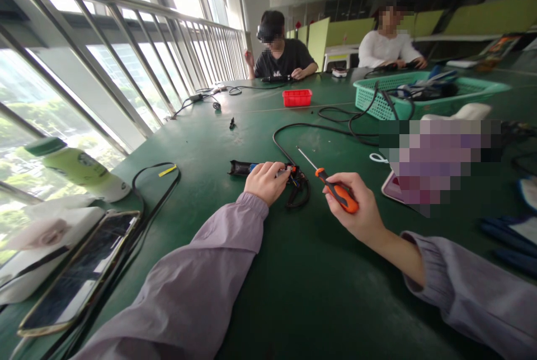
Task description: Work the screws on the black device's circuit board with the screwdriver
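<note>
An orange-and-black screwdriver (342, 195) is gripped in my right hand (356, 209), its thin metal shaft pointing up and left, with the tip clear of anything it could touch. My left hand (266, 180) is closed over a black elongated corded device (240, 167) lying on the table. Blue and orange parts and loose wires show at the device's right end. Its black cord (289, 125) loops away from that end toward the back right. My left fingers hide the device's middle.
On the green table (268, 304) stand a small red basket (297, 98) and a turquoise basket (377, 104) holding tools and cords. A bottle (78, 167), a phone (81, 270) and a strap lie left, by the railing. Two people sit across the table.
</note>
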`<state>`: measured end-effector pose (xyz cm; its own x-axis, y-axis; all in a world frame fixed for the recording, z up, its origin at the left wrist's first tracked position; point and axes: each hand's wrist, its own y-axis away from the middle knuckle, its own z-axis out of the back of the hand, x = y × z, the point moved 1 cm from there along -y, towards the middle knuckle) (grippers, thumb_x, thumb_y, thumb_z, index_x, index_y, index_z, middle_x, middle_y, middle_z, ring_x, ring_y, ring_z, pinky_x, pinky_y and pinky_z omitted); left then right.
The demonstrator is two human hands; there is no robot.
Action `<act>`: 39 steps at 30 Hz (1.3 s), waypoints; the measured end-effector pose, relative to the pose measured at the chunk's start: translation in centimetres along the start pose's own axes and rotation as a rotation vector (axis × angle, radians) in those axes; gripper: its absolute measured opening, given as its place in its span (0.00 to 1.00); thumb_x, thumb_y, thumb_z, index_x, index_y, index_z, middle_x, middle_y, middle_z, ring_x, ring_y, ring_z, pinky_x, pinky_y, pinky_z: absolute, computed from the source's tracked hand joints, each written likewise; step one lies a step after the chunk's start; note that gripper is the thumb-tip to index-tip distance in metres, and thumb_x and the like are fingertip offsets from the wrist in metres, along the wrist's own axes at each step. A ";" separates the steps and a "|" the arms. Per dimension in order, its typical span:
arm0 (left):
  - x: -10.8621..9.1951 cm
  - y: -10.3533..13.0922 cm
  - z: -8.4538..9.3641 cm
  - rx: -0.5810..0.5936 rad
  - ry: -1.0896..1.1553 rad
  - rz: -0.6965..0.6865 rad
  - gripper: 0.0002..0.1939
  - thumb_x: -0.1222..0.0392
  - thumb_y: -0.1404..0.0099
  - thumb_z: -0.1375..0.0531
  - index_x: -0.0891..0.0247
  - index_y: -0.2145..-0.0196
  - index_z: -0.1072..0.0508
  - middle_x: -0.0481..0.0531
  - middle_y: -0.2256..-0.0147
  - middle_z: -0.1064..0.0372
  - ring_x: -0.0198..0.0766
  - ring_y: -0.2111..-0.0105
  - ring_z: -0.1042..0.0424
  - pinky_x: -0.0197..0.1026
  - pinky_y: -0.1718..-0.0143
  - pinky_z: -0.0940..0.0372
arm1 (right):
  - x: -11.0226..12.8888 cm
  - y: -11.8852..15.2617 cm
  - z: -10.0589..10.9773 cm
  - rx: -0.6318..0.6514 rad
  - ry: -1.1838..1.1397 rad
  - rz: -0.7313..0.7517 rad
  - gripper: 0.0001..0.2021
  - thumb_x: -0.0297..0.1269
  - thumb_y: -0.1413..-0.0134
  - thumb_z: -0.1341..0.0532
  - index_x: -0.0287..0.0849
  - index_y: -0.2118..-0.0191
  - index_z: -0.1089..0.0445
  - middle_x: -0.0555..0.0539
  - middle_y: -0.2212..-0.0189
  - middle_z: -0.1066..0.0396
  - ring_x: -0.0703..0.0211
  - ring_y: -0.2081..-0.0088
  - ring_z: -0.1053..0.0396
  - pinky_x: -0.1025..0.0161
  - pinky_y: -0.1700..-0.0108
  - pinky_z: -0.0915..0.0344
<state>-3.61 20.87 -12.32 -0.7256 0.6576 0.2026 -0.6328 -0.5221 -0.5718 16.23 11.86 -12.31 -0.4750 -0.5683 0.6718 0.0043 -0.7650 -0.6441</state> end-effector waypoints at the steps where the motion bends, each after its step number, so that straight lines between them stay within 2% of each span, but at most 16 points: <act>1: 0.3 0.1 0.0 0.009 0.025 0.047 0.14 0.56 0.36 0.49 0.57 0.55 0.30 0.52 0.59 0.30 0.39 0.60 0.33 0.42 0.59 0.39 | 0.0 0.0 0.0 0.011 0.001 0.024 0.10 0.29 0.52 0.42 0.44 0.61 0.38 0.49 0.68 0.32 0.61 0.69 0.31 0.63 0.64 0.34; 5: 2.1 0.5 -0.4 0.088 0.113 0.236 0.30 0.45 0.44 0.42 0.64 0.47 0.37 0.56 0.51 0.34 0.46 0.52 0.36 0.49 0.46 0.46 | 0.2 0.1 0.0 0.084 -0.009 0.066 0.08 0.28 0.51 0.42 0.44 0.62 0.36 0.50 0.70 0.31 0.63 0.72 0.31 0.64 0.67 0.34; 7: 2.9 0.7 -0.7 0.170 0.139 0.270 0.33 0.43 0.46 0.42 0.64 0.47 0.38 0.56 0.51 0.35 0.48 0.51 0.38 0.52 0.43 0.51 | 0.3 0.1 -0.1 0.123 -0.005 0.067 0.08 0.28 0.51 0.42 0.44 0.62 0.36 0.49 0.69 0.30 0.62 0.71 0.31 0.64 0.66 0.34; 9: 3.3 0.7 -0.9 0.223 0.147 0.285 0.32 0.41 0.46 0.42 0.63 0.48 0.36 0.56 0.53 0.34 0.48 0.51 0.38 0.52 0.43 0.51 | 0.4 0.1 -0.2 0.154 0.001 0.067 0.08 0.29 0.50 0.42 0.44 0.62 0.36 0.49 0.69 0.30 0.62 0.70 0.30 0.64 0.65 0.34; 12: 3.3 0.7 -0.9 0.241 0.149 0.291 0.29 0.41 0.46 0.42 0.62 0.51 0.34 0.54 0.55 0.33 0.48 0.53 0.37 0.50 0.45 0.48 | 0.4 0.0 -0.4 0.174 0.008 0.063 0.08 0.29 0.50 0.42 0.44 0.62 0.36 0.49 0.68 0.30 0.62 0.69 0.30 0.63 0.65 0.34; 21: 3.2 0.7 -0.6 0.222 0.163 0.281 0.28 0.41 0.47 0.40 0.62 0.54 0.33 0.54 0.59 0.32 0.46 0.56 0.36 0.47 0.50 0.44 | 0.4 -0.1 -0.4 0.249 0.022 0.026 0.07 0.31 0.49 0.43 0.43 0.61 0.35 0.48 0.66 0.29 0.61 0.67 0.30 0.64 0.63 0.34; 26: 2.8 0.6 -0.1 0.185 0.128 0.280 0.27 0.43 0.50 0.37 0.62 0.58 0.34 0.54 0.61 0.32 0.46 0.57 0.36 0.46 0.54 0.42 | 0.4 -0.1 -0.2 0.227 -0.022 -0.008 0.04 0.34 0.46 0.44 0.42 0.64 0.35 0.50 0.70 0.30 0.64 0.72 0.31 0.66 0.68 0.35; 32: 2.7 0.4 0.0 0.226 0.125 0.303 0.27 0.43 0.49 0.38 0.64 0.59 0.35 0.54 0.61 0.33 0.46 0.59 0.34 0.45 0.56 0.41 | 0.5 0.4 0.1 0.111 -0.040 0.120 0.04 0.35 0.46 0.44 0.43 0.64 0.34 0.50 0.71 0.32 0.64 0.73 0.33 0.66 0.70 0.37; 39: 2.6 0.5 -0.1 0.243 0.126 0.316 0.27 0.42 0.49 0.38 0.63 0.58 0.36 0.54 0.61 0.34 0.45 0.58 0.33 0.44 0.57 0.41 | 0.8 0.4 -0.1 0.164 -0.021 0.167 0.05 0.34 0.46 0.43 0.43 0.62 0.35 0.49 0.71 0.33 0.63 0.72 0.34 0.65 0.69 0.37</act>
<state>-5.78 22.37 -12.11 -0.8651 0.4980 -0.0605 -0.4407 -0.8121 -0.3826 15.81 11.13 -12.11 -0.4377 -0.6959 0.5693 0.2252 -0.6978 -0.6799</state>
